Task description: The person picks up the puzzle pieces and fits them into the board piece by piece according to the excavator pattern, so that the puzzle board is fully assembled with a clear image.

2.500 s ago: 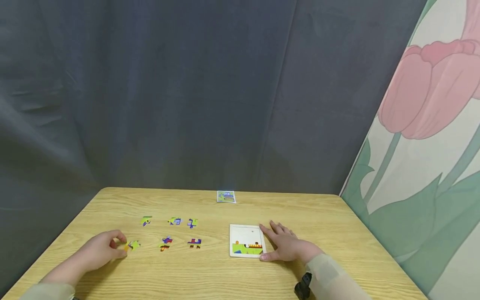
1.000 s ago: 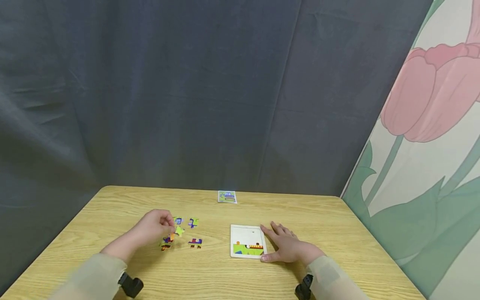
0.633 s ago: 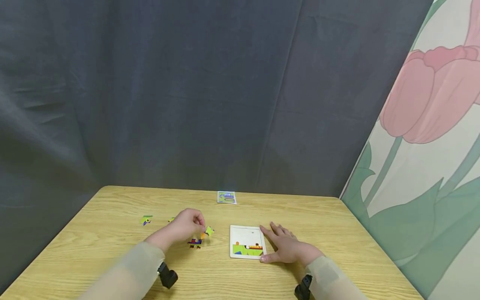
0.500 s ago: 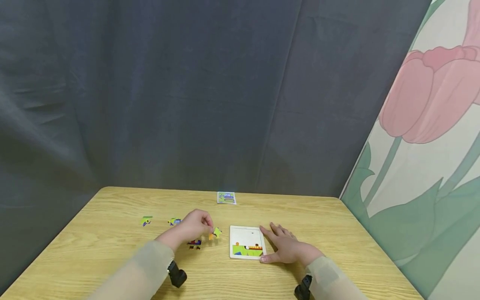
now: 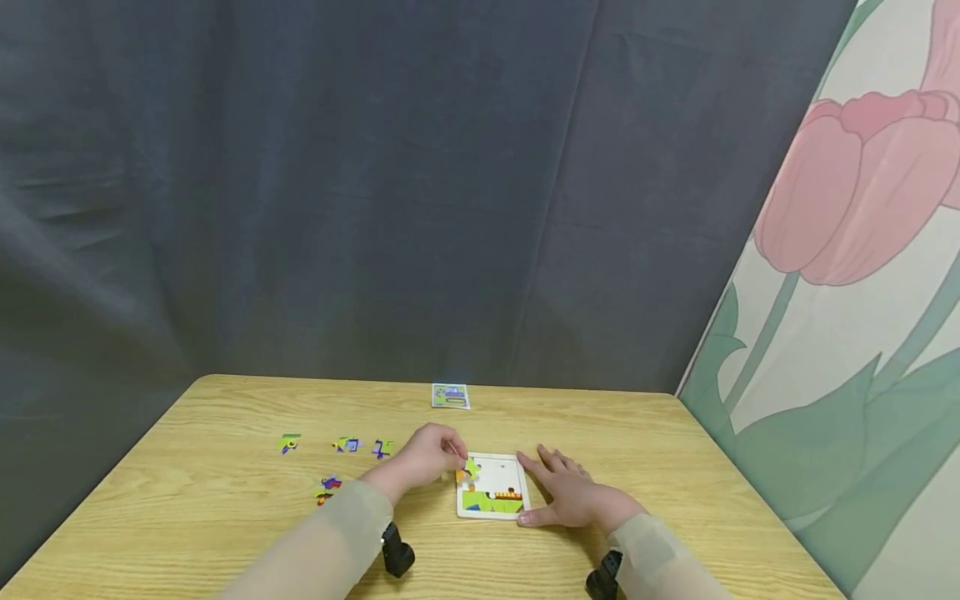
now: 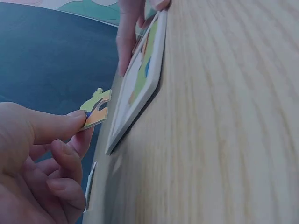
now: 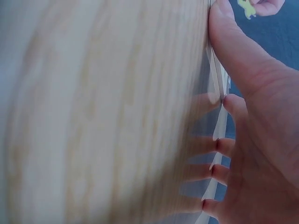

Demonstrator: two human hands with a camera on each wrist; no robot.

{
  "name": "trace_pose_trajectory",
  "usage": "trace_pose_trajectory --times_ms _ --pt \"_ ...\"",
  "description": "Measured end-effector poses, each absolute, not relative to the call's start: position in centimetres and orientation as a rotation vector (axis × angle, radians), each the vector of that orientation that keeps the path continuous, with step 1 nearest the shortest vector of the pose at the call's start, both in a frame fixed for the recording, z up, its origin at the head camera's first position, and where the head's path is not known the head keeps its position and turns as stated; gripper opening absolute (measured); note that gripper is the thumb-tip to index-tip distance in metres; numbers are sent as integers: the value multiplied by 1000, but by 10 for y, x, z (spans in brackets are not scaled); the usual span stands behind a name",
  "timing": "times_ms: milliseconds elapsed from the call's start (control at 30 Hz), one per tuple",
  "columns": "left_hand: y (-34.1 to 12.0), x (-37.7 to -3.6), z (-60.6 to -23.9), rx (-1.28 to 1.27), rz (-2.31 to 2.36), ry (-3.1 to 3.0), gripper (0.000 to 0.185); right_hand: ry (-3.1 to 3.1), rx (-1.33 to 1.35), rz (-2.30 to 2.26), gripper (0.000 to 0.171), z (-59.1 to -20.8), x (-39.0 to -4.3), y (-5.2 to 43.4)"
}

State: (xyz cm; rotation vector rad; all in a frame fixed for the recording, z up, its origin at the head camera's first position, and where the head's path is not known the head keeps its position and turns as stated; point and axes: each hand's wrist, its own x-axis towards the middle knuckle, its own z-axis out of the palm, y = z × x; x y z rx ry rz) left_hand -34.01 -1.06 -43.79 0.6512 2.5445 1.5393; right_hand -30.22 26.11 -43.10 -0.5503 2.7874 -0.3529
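Note:
Between thumb and forefinger, my left hand (image 5: 423, 456) pinches a green and orange jigsaw puzzle piece (image 6: 96, 109). It holds the piece over the left side of a white puzzle tray (image 5: 495, 458), apart from the tray's surface in the left wrist view. Along the tray's near edge lies a strip of fitted pieces (image 5: 487, 502), green with a striped band; the upper part shows bare white. My right hand (image 5: 562, 487) lies with spread fingers at the tray's right side, thumb and forefinger touching its border. In the right wrist view its fingertips rest on the table.
Several loose puzzle pieces lie left of the tray, among them a green one (image 5: 289, 442), a yellow-blue one (image 5: 347, 445) and a blue-green one (image 5: 382, 448). A small picture card (image 5: 450, 396) lies near the far edge of the wooden table (image 5: 600, 417). A dark curtain (image 5: 375, 208) hangs behind.
My left hand has picked up the green and orange puzzle piece at the far left and carried it right, past the loose pieces, to the tray. The right hand stays at the tray's side.

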Motion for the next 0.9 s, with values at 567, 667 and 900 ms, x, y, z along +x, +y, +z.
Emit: trace_pose_trajectory --times_ms 567,667,900 --pt "2 -337 -448 679 1432 2576 12 2806 -582 -390 105 -444 -308 265" --pt "4 -336 -448 681 1397 2584 13 2806 -589 -390 105 -444 -308 265" --pt "8 -333 -443 680 1285 2634 15 2821 -599 -386 105 -446 -309 268"
